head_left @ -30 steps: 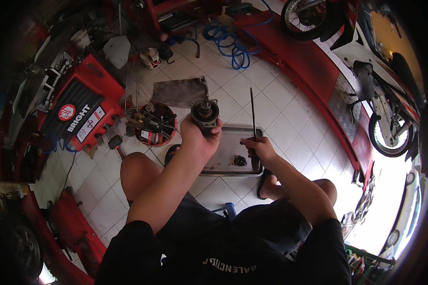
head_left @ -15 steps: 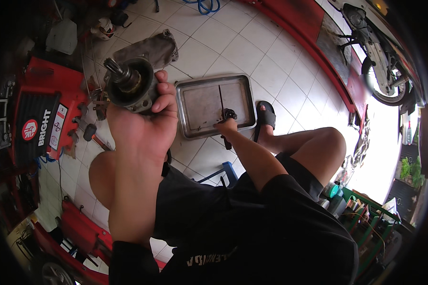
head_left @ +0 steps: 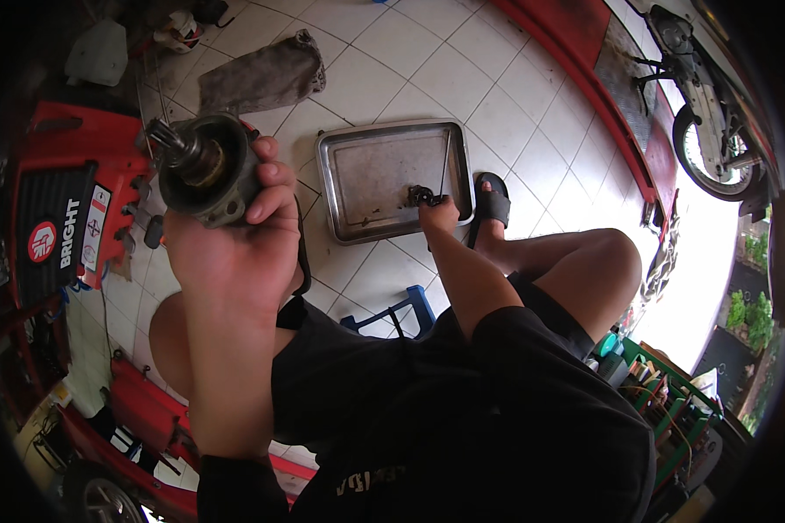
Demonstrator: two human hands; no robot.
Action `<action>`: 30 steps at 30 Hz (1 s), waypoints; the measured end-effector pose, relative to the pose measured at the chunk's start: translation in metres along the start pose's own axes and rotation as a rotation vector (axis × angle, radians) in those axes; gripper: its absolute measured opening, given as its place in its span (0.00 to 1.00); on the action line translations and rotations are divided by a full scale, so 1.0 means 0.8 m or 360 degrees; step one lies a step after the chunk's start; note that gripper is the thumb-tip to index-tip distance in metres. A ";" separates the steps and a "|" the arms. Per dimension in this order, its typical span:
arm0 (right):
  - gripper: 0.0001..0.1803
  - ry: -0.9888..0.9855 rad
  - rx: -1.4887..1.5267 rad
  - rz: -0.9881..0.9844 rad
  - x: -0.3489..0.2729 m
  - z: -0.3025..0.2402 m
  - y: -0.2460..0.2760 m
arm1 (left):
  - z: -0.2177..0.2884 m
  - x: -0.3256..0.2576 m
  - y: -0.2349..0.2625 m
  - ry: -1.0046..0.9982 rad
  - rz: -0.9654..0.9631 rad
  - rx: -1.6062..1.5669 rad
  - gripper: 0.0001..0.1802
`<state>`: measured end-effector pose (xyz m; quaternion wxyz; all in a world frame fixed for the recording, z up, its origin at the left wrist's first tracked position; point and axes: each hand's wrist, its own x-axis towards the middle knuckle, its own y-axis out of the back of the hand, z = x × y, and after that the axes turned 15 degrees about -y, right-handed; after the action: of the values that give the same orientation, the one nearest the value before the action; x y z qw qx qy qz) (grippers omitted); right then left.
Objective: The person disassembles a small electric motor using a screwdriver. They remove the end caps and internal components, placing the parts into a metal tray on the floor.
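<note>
My left hand is raised close to the camera, gripping a dark round metal engine part with a short shaft sticking out of it. My right hand reaches down into a shallow metal tray on the white tiled floor. Its fingers are closed on a small dark part at the tray's near right corner. A thin long tool lies in the tray just beyond that hand.
A grey rag lies on the tiles behind the tray. A red plastic case stands at the left. My sandalled foot rests beside the tray. A motorcycle is parked at the upper right, and a blue stool frame sits under me.
My left hand has kept the engine part raised near the camera. My right hand put the thin tool down in the tray and closed on the small dark part.
</note>
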<state>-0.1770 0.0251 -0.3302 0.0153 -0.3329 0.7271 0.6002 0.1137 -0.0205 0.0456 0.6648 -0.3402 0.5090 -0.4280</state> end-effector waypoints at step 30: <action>0.23 -0.0438 0.0804 -0.1025 0.065 0.011 0.004 | -0.053 0.017 -0.003 0.0074 0.0190 0.0245 0.17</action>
<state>-0.2223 0.0085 -0.3521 0.3798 -0.4456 0.7012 0.4068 0.0734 -0.0346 0.0315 0.7013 -0.2471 0.5093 -0.4332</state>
